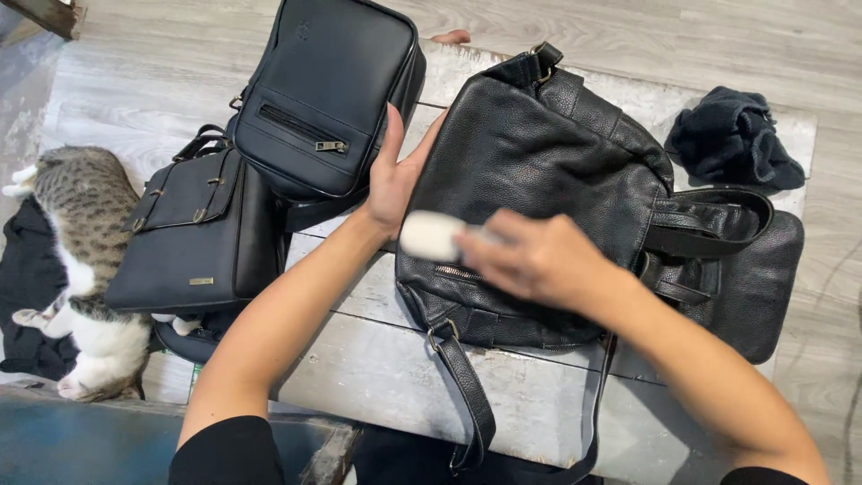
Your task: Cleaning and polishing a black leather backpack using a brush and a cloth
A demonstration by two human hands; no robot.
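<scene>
Grey wood table, pale plank floor, black backpack

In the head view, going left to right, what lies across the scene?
Cat → flap satchel → zip bag → left hand → white pad → right hand over the backpack → dark cloth.

Black backpack — white sponge — tabby-striped cat.
</scene>
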